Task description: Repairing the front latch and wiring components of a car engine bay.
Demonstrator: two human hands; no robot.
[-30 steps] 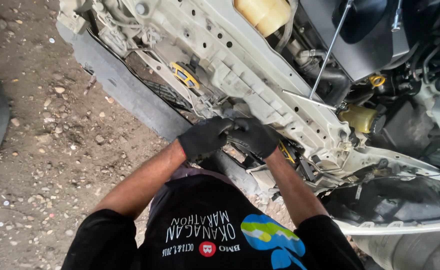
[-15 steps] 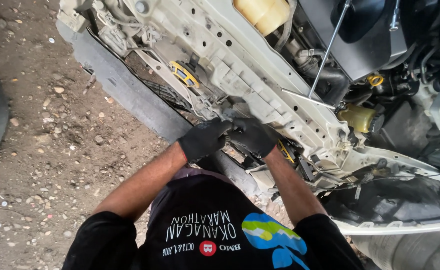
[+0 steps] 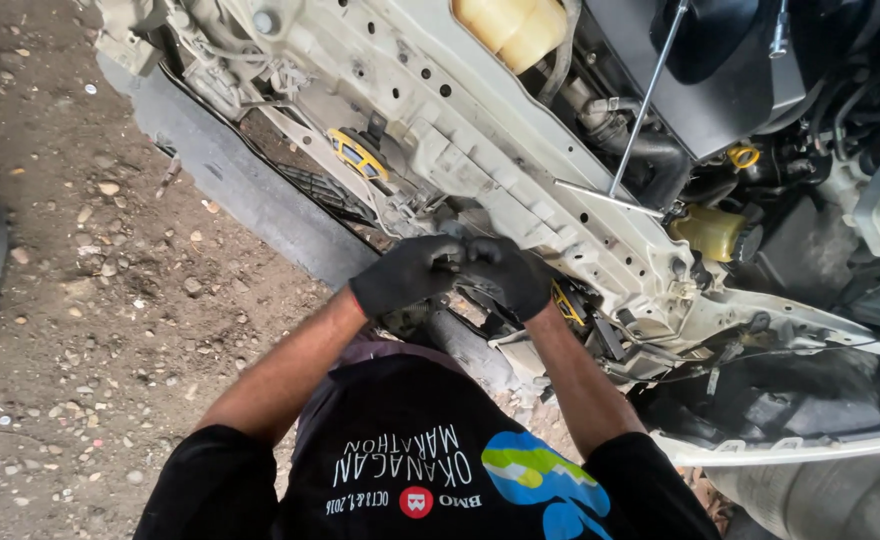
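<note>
While gloved, left hand [image 3: 408, 275] and right hand [image 3: 505, 275] meet, fingers curled at the white front panel [image 3: 480, 150]. What they grasp cannot be told. Yellow round cap [image 3: 357, 153] sits upper left.

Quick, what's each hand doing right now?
Left hand: gloved, fingers curled shut at the white front panel; what it grips is hidden.
Right hand: the same, touching the left.

The black-gloved left hand [image 3: 405, 273] and black-gloved right hand [image 3: 505, 275] meet in a tight pocket below the cream perforated metal front crossmember [image 3: 480, 150], which blocks access from above. The long dark grey bumper beam [image 3: 250, 195] closes the near-left side. The yellow-and-black round horn [image 3: 358, 153] and the thin metal bonnet prop rod [image 3: 645, 105] obstruct the upper approaches. Open gravel ground [image 3: 90, 300] gives free passage on the left.
</note>
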